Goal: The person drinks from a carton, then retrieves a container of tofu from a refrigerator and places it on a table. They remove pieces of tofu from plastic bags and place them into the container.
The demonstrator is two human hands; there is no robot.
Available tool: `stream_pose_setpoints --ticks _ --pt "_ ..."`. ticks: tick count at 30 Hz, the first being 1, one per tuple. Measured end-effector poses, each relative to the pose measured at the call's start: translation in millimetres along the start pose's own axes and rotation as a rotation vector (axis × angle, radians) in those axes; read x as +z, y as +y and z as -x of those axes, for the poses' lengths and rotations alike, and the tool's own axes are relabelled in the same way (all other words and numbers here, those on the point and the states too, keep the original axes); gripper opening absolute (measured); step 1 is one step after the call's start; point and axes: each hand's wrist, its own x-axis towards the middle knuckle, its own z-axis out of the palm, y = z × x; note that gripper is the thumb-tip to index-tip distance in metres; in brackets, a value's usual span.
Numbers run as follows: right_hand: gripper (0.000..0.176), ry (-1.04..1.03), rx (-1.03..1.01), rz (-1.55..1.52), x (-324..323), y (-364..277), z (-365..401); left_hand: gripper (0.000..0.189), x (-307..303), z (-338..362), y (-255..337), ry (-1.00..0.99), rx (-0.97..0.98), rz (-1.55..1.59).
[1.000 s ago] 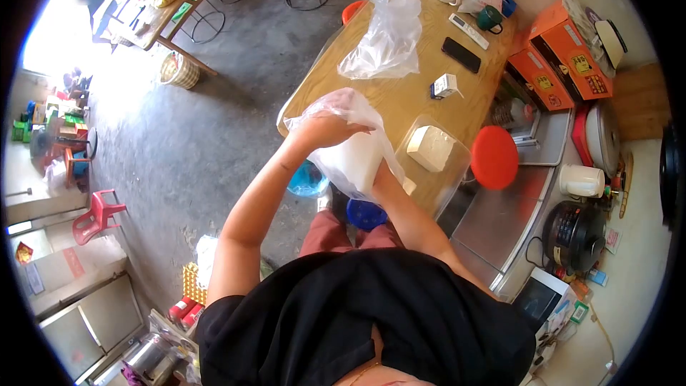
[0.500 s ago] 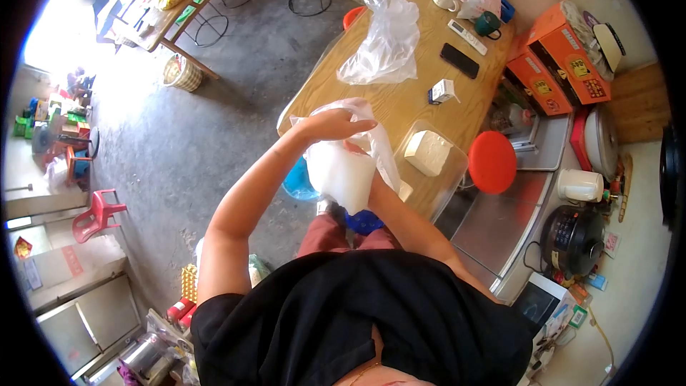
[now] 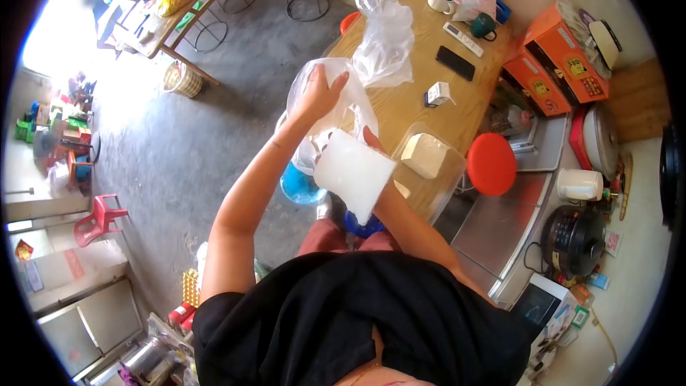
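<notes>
My left hand is raised at the upper edge of a translucent plastic bag, its fingers on the film and its thumb apart from them. The bag hangs open below and behind it. In my right hand is a white, square, slab-like piece, tilted with one corner pointing down. That hand's thumb shows at the piece's upper edge; the other fingers are largely hidden behind it. Close by on the right, a white block sits in a clear plastic tray on the wooden table.
Another crumpled plastic bag lies on the table, with a phone, a remote, a small carton and mugs. A red round stool stands right of the table. Below my hands are blue containers.
My left hand has moved up and away, spreading the bag wider. The white piece has turned and shifted slightly right and down, its broad face now showing.
</notes>
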Motion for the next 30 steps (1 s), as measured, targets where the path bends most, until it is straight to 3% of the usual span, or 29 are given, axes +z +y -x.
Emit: stream_pose_setpoints --ticks 5,7,8,11,13,15,17,18,19,20,22,24,25,27,28,30 --pt "0.06 -0.031 -0.065 0.04 -32.0 -13.7 16.8 0.073 39.7 5.5 -39.7 -0.126 -0.068 0.159" --pt "0.058 0.087 -0.174 0.092 -47.8 -16.8 26.5 0.066 38.6 28.7 -34.9 -0.302 -0.129 0.16" --pt "0.058 0.092 -0.18 0.09 -55.7 -21.2 32.9 0.053 36.3 41.3 -32.5 -0.301 -0.051 0.188" --pt "0.056 0.086 -0.104 -0.013 -68.3 -33.9 55.4 0.044 2.9 82.3 18.7 -0.464 -0.068 0.252" --pt "0.055 0.045 -0.103 -0.114 -63.1 -35.7 71.2 0.039 5.7 124.1 39.8 -0.282 0.07 0.45" --pt "0.056 0.136 -0.124 -0.084 -47.7 -36.4 85.6 0.052 6.5 162.7 67.6 -0.232 0.221 0.371" --pt "0.063 0.245 -0.203 0.096 -28.0 -32.8 95.3 0.068 18.5 187.4 74.4 -0.337 0.255 0.299" --pt "0.063 0.246 -0.211 0.093 -32.1 -32.3 97.2 0.077 32.9 197.4 69.5 -0.4 0.197 0.442" --pt "0.066 0.312 -0.27 0.263 -39.3 -31.2 99.4 0.089 47.2 203.2 66.1 -0.369 0.219 0.431" --pt "0.07 0.38 -0.327 0.434 -35.1 -29.3 101.2 0.092 58.1 208.0 63.5 -0.377 0.176 0.529" --pt "0.069 0.465 -0.368 0.471 -20.6 -24.8 113.0 0.096 73.1 215.6 58.6 -0.398 0.141 0.629" --pt "0.066 0.572 -0.427 0.567 -23.3 -24.6 122.5 0.101 83.3 225.0 55.3 -0.469 -0.114 1.017" --pt "0.066 0.577 -0.436 0.563 -24.1 -26.2 127.6 0.101 91.4 231.9 47.1 -0.481 -0.113 1.018" --pt "0.066 0.512 -0.45 0.762 -25.3 -27.4 139.7 0.093 106.9 247.9 28.7 -0.537 -0.389 1.181" --pt "0.066 0.52 -0.458 0.757 -26.4 -28.4 146.2 0.093 114.5 253.6 24.3 -0.549 -0.391 1.18" --pt "0.065 0.518 -0.41 0.857 -26.6 -31.4 158.9 0.091 123.5 259.1 26.3 -0.524 -0.647 1.418"
